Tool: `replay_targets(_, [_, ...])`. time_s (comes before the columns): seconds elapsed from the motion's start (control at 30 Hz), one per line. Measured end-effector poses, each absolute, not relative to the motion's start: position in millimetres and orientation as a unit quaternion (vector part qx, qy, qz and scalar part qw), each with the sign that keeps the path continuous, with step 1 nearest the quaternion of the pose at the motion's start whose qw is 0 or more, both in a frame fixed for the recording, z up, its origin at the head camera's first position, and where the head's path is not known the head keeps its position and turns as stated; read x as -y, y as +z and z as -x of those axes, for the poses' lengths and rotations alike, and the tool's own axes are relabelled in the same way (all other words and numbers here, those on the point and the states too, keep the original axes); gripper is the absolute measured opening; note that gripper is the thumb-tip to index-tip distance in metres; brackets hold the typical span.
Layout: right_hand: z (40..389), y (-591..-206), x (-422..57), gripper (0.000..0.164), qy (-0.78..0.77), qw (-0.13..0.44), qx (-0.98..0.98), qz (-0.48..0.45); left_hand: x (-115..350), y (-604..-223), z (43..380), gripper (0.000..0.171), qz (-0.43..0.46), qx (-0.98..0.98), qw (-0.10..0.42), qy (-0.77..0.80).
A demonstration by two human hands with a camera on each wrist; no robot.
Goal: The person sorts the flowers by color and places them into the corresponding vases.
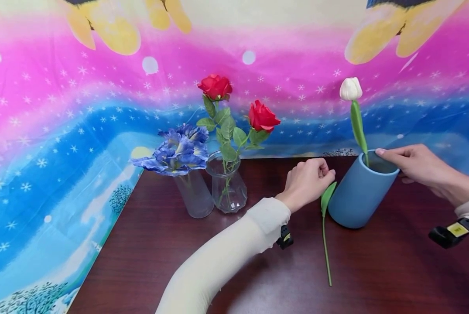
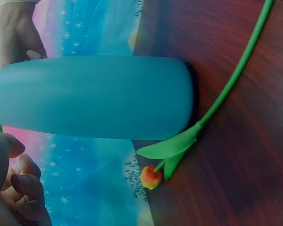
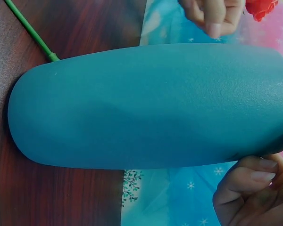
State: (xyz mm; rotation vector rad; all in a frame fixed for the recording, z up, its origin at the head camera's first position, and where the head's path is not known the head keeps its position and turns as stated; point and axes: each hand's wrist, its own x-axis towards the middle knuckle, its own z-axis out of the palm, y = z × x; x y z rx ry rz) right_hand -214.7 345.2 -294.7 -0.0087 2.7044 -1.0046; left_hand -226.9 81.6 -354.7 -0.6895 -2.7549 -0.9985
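White tulip [image 1: 350,89] is already in the blue vase [image 1: 357,196], which my right hand [image 1: 416,165] grips at the rim, while my left hand [image 1: 306,181], fingers curled, sits by the stem [image 1: 326,244] left on the tabletop [image 1: 375,270].

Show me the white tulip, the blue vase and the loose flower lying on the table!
White tulip [image 1: 350,88], head view, on its bloom.
Round blue ceramic vase [image 1: 357,196], head view, on its side wall.
Loose green-stemmed flower [image 2: 236,75], left wrist view, on its stem.
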Motion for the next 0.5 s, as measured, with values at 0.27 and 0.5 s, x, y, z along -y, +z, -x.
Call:
replay_targets(0.27, [215,-295,-346,0.072,-0.347,0.127,-0.929,0.003,-81,-373,224,0.032,0.235,0.912,0.053,-0.331])
replay_targets(0.5, [215,-295,-346,0.073,-0.351,0.132,-0.927,0.002,-82,-392,220,0.037,0.229,0.923,0.026,-0.308])
